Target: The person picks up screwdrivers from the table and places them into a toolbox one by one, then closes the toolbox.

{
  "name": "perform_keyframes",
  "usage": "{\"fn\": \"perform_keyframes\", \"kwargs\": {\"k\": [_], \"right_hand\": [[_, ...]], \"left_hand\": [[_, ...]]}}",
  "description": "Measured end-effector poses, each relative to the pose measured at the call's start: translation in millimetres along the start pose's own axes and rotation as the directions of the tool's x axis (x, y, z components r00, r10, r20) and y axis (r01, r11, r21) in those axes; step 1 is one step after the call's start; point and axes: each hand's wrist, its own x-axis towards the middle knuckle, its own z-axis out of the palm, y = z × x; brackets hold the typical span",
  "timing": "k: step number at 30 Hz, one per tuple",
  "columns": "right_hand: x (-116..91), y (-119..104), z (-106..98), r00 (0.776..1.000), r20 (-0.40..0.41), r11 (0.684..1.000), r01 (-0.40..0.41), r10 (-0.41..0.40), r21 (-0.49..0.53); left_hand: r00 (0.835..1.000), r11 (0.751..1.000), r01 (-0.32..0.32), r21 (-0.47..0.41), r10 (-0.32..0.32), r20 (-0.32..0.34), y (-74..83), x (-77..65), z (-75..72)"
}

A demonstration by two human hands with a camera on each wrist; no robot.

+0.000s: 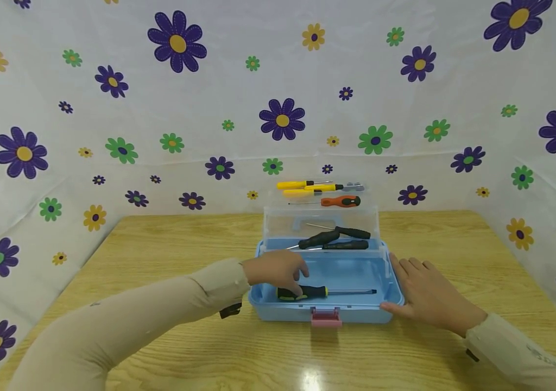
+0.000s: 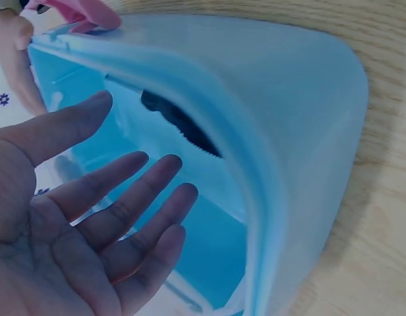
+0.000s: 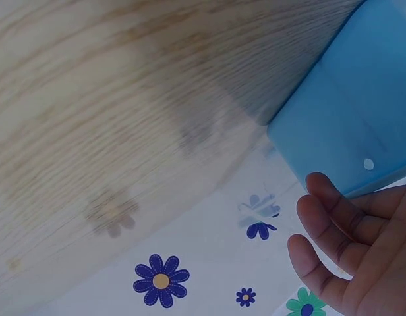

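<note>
A light blue toolbox [image 1: 278, 312] with a pink latch [image 1: 326, 317] stands on the table, its clear lid [image 1: 273, 222] raised at the back. Inside, near the front wall, lies a screwdriver [image 1: 307, 292] with a black and yellow handle, its shaft pointing right. My left hand [image 1: 278, 270] hovers over that handle, thumb and fingers spread apart. In the left wrist view, a gap shows between the left hand [image 2: 104, 217] and the dark handle [image 2: 180, 122]. Against the box's right side rests my right hand [image 1: 424, 293], thumb at the front corner, fingers reaching back along the outside.
Black-handled screwdrivers [image 1: 346, 245] show at the clear lid; whether they lie on or behind it I cannot tell. Farther back are an orange-handled screwdriver [image 1: 341, 201] and yellow-handled ones [image 1: 295, 185]. A flowered cloth [image 1: 229, 98] hangs behind the wooden table [image 1: 170, 239].
</note>
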Motion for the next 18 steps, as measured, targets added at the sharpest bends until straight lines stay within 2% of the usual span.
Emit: {"fn": "perform_keyframes", "kwargs": {"k": [11,18], "right_hand": [[0,0,-2,1.000,0.014,1.000,-0.002,0.002,0.002],[0,1,0,1.000,0.014,1.000,0.001,-0.001,-0.001]], "left_hand": [[0.997,1.000,0.009,-0.005,-0.010,-0.079,-3.7,-11.4,-5.3],[0.984,0.995,-0.013,-0.096,-0.005,-0.177,-7.3,-22.0,-10.8]]}}
